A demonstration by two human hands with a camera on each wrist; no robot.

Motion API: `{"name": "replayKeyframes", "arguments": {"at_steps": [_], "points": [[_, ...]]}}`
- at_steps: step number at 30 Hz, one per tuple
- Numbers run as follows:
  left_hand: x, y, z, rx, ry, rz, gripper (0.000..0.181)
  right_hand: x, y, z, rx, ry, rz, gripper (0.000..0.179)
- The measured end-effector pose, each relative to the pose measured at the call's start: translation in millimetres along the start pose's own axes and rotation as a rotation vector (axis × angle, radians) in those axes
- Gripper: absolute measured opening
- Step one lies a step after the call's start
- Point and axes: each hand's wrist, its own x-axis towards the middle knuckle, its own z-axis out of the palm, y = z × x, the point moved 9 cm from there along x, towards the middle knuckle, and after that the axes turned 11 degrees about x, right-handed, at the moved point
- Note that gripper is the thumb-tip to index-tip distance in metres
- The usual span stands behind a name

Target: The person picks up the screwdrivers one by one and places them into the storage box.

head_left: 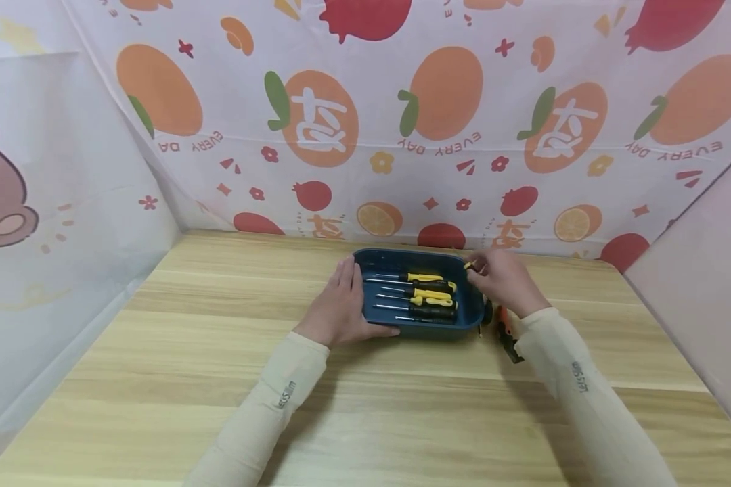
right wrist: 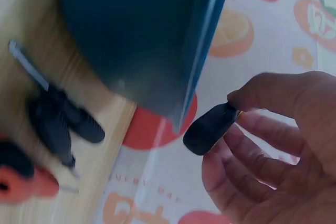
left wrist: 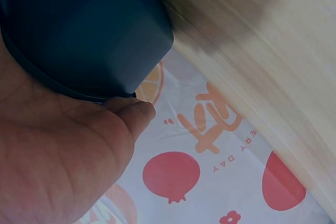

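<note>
A dark blue plastic box (head_left: 423,333) stands on the table near the back wall, with several black-and-yellow screwdrivers (head_left: 429,293) lying side by side in it. My left hand (head_left: 341,304) rests against the box's left end, fingers fairly straight along that end and thumb along the front wall. At the right end, my right hand (head_left: 504,279) pinches a screwdriver (right wrist: 210,129) by its handle between thumb and fingers, beside the rim. Only the handle's black end shows clearly in the right wrist view; the shaft is hidden.
Right of the box, partly under my right forearm, lies an orange-and-black tool (head_left: 505,328). Beside it are dark-handled screwdrivers (right wrist: 73,116), blurred in the right wrist view. A fruit-patterned cloth (head_left: 378,155) covers the wall behind the wooden table (head_left: 176,379).
</note>
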Motion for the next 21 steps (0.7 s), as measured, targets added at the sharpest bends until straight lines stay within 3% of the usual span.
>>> {"name": "replayKeyframes", "arguments": {"at_steps": [6, 12, 21], "points": [[-1.8, 1.5, -0.1, 0.001, 0.000, -0.005, 0.140, 7.5, -16.0, 30.3, -0.065, -0.078, -0.129, 0.024], [-0.9, 2.3, -1.1, 0.010, 0.007, 0.011, 0.139, 12.6, -19.4, 57.9, -0.081, -0.183, -0.136, 0.024], [1.4, 0.9, -2.0, 0.047, 0.018, 0.023, 0.137, 16.5, -17.3, 75.1, -0.168, -0.229, -0.179, 0.018]]}}
